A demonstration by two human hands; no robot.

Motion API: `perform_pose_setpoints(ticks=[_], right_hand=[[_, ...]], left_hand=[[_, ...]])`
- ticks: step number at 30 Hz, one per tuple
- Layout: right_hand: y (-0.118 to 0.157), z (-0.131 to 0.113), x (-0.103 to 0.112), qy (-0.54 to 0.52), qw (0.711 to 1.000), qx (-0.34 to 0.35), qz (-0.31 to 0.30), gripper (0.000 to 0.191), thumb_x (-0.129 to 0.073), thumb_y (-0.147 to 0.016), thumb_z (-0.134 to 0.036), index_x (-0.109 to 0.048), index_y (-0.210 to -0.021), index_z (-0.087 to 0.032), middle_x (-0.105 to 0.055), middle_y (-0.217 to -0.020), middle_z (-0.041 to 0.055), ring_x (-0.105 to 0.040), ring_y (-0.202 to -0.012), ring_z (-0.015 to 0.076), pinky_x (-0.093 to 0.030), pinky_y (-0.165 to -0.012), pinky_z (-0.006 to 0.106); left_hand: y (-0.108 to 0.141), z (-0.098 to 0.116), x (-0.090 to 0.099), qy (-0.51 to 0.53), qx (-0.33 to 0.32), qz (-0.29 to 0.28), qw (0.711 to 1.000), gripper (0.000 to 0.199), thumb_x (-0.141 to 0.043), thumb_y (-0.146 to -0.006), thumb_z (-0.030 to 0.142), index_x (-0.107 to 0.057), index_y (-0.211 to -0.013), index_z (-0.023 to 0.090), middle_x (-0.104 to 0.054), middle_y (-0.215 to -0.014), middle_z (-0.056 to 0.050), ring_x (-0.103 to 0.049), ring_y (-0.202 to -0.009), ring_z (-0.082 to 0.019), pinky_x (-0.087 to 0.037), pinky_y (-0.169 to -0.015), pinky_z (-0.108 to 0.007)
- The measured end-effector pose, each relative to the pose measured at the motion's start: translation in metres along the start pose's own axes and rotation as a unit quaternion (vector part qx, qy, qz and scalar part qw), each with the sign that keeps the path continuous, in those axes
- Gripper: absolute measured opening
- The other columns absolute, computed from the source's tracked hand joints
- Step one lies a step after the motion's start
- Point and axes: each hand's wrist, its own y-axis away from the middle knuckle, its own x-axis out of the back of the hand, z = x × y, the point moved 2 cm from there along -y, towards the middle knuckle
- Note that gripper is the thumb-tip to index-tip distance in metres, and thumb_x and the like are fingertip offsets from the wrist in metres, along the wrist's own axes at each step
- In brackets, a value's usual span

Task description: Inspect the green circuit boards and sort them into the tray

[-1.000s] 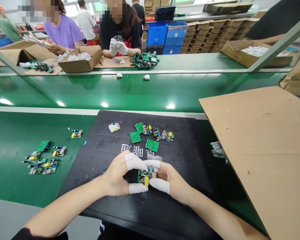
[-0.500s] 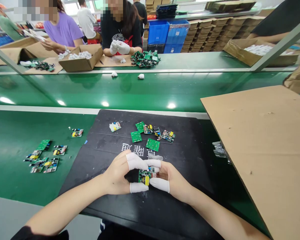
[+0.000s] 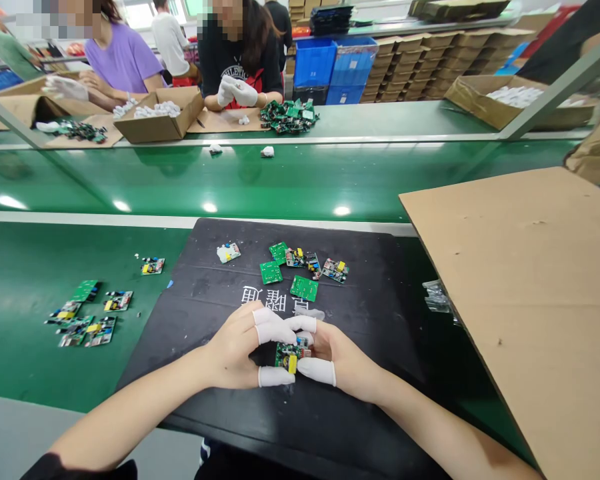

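Note:
A small green circuit board [image 3: 286,355] with a yellow part is held between both hands above a black mat [image 3: 190,373]. My left hand [image 3: 245,347] grips its left side, with white covers on several fingertips. On the right side, my right hand [image 3: 335,353] pinches the same board, its thumb and forefinger also in white covers. Beyond the hands lie green boards [image 3: 304,288], some face down, others showing their parts. A board coated in white [image 3: 229,252] rests near the mat's far left.
More circuit boards [image 3: 100,331] lie on the green table to the left. A large cardboard sheet [image 3: 520,267] covers the right side. Two small white-wrapped pieces [image 3: 267,152] sit on the green belt [image 3: 300,180]. Across it, people work beside cardboard boxes [image 3: 155,130] and a board pile.
The two white-wrapped pieces on the belt have shifted left. Across the belt, a gloved hand at the far left has moved. My hands still hold the board in nearly the same pose.

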Motion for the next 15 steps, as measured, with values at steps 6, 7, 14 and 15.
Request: perform_pose_setpoints(ticks=[6, 7, 14, 15], right_hand=[[0.0009, -0.0027, -0.0013, 0.009, 1.000, -0.010, -0.008, 0.043, -0.076, -0.067, -0.029, -0.053, -0.102, -0.019, -0.060, -0.094, 0.0007, -0.055, -0.077, 0.0104, -0.043, -0.072, 0.025], [0.0010, -0.0023, -0.0012, 0.008, 1.000, -0.012, -0.010, 0.043, -0.076, -0.067, -0.028, -0.052, -0.102, -0.019, -0.060, -0.092, 0.0003, -0.055, -0.076, 0.0102, -0.043, -0.071, 0.025], [0.0015, -0.0012, 0.0003, 0.035, 0.999, -0.006, -0.023, 0.037, -0.070, -0.068, -0.023, -0.053, -0.101, -0.019, -0.058, -0.095, 0.0005, -0.054, -0.080, 0.0109, -0.041, -0.069, 0.024], [0.0017, -0.0016, 0.0003, 0.038, 0.999, -0.005, -0.027, 0.037, -0.069, -0.069, -0.022, -0.053, -0.101, -0.019, -0.058, -0.095, 0.0006, -0.054, -0.080, 0.0108, -0.041, -0.069, 0.024]], left_hand=[[-0.0018, 0.0000, -0.0001, 0.001, -0.007, -0.010, 1.000, 0.030, -0.065, -0.083, 0.038, -0.055, -0.101, 0.017, -0.067, -0.085, -0.006, -0.061, -0.073, -0.016, -0.043, -0.065, -0.027], [-0.0023, 0.0001, -0.0001, 0.004, -0.009, -0.013, 1.000, 0.029, -0.065, -0.084, 0.037, -0.055, -0.101, 0.016, -0.067, -0.085, -0.006, -0.061, -0.073, -0.015, -0.043, -0.065, -0.027], [-0.0019, -0.0009, -0.0008, 0.010, -0.015, -0.035, 0.999, 0.032, -0.067, -0.082, 0.037, -0.054, -0.103, 0.017, -0.068, -0.087, -0.007, -0.062, -0.074, -0.016, -0.043, -0.066, -0.027], [-0.0014, -0.0012, -0.0011, 0.012, -0.014, -0.038, 0.999, 0.033, -0.068, -0.081, 0.037, -0.054, -0.103, 0.017, -0.068, -0.087, -0.007, -0.062, -0.075, -0.016, -0.043, -0.066, -0.027]])
